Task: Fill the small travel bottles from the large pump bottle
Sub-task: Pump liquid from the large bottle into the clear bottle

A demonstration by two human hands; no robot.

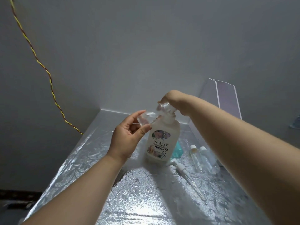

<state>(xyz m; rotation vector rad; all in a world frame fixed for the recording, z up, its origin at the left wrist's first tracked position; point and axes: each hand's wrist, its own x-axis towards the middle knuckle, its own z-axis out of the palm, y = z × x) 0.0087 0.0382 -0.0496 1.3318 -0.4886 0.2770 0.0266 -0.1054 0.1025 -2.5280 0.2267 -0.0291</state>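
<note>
Pressing hand: right hand [174, 101] is set on top of the pump head [164, 108], fingers curled down over it
holding hand: left hand [128, 137] is raised beside the pump, small travel bottle [146, 117] pinched between thumb and fingertips
small travel bottle: clear, tilted, held just beside the spout, blurred
large pump bottle [162, 140]: stood upright on the silver patterned table [138, 200], milky, flower label
spare bottles [197, 157]: two clear ones laid on the table, right of the large pump bottle
loose sprayer [180, 168]: laid just in front of them
teal item [177, 150]: partly hidden behind the large pump bottle
</note>
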